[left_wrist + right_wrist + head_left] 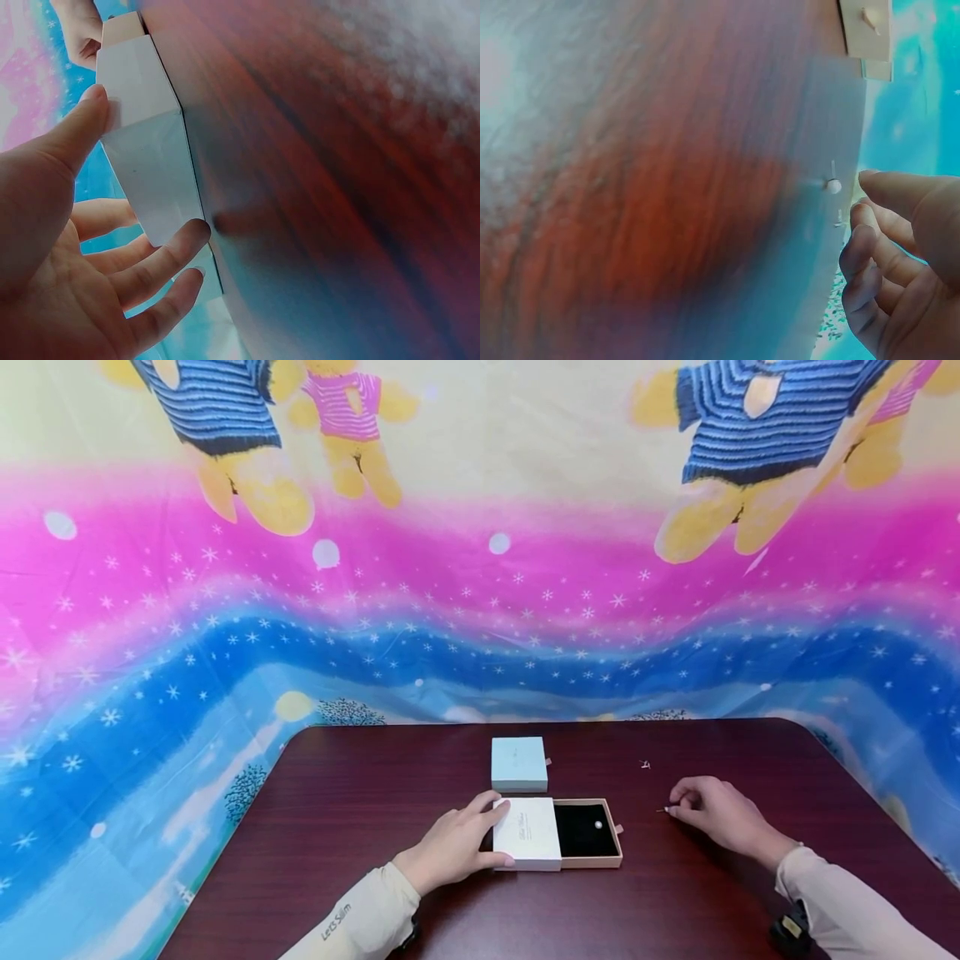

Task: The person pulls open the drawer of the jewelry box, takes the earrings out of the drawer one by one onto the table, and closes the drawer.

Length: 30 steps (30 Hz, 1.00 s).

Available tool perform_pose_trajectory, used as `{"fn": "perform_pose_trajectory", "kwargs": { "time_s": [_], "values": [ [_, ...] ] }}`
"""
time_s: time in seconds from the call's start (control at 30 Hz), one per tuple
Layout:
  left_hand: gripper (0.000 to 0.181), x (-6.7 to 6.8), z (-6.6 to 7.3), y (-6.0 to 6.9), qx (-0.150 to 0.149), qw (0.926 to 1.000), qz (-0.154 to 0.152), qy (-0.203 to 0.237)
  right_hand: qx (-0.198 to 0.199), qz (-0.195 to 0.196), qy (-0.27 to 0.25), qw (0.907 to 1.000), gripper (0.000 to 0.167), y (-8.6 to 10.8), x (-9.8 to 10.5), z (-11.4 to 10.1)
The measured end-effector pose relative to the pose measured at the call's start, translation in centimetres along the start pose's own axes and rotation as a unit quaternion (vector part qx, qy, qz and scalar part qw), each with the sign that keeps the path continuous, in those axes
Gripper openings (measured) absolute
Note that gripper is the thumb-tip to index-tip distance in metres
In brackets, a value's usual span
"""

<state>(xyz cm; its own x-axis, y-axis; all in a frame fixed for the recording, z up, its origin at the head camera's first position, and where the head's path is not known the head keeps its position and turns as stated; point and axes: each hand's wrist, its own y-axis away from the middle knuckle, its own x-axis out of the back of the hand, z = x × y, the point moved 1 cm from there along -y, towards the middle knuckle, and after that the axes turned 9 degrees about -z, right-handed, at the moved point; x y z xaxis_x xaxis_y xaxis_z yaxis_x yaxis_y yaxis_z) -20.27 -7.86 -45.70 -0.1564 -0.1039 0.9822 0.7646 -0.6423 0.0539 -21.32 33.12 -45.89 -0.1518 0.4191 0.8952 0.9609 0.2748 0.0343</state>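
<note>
My left hand (457,843) grips the left end of a white jewelry box (527,835), thumb along its near side and fingers over the top and far side. The box's drawer (613,835) is slid out to the right, showing a black pad (579,830) with one pearl earring (598,825) on it. My right hand (720,814) is low over the table, right of the drawer, fingers bent. Just beyond its fingertips, a pearl stud earring (833,186) with a thin pin lies on the table; a small gap shows between them in the right wrist view.
A pale blue box (519,764) with a small side tab stands behind the white box. Tiny light-coloured pieces (645,765) lie farther back at right. The dark wooden table (337,810) ends against a colourful printed cloth (480,585).
</note>
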Motion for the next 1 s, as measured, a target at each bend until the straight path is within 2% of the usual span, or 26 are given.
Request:
{"fn": "perform_pose_trajectory", "kwargs": {
  "time_s": [0.57, 1.0],
  "values": [
    [0.078, 0.1, 0.1, 0.0, 0.001, 1.0, -0.001, -0.002, 0.022, 0.02, 0.005, 0.9995, 0.006, 0.0, 1.1, -2.5],
    [0.078, 0.2, 0.1, 0.1, 0.0, 1.0, -0.002, 0.001, 0.045, 0.032, 0.013, 0.9984, 0.006, 0.1, 1.2, -4.5]
  ]
}}
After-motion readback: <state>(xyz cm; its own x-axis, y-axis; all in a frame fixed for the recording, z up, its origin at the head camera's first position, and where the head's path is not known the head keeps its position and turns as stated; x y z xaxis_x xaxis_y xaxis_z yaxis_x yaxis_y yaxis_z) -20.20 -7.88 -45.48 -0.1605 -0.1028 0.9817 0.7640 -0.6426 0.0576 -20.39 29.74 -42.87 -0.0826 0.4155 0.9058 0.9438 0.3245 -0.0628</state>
